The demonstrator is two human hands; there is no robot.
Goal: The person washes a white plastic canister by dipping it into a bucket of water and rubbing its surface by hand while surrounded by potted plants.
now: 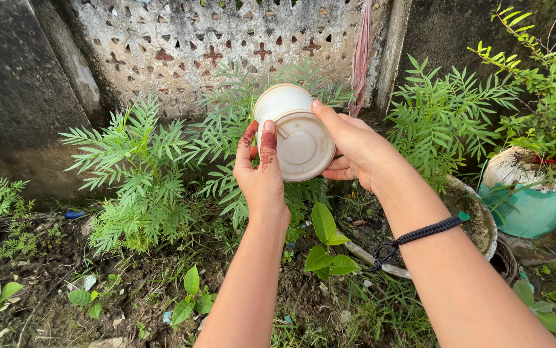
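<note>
A dirty white plastic pot (294, 129) is held up in front of me, tipped on its side with its base toward the camera. My right hand (355, 149) grips it from the right, thumb over the top of the base rim. My left hand (262, 174) is raised beside its left edge, fingers straight and together, fingertips touching the rim. A black braided cord (419, 235) circles my right wrist. Leafy green plants (142, 171) grow in the soil below and behind the pot.
A perforated concrete wall (188, 45) stands behind the plants. At the right are a grey round planter (480, 219) and a teal pot (532, 209) with a bush. Small broad-leaf seedlings (326, 248) and litter dot the soil.
</note>
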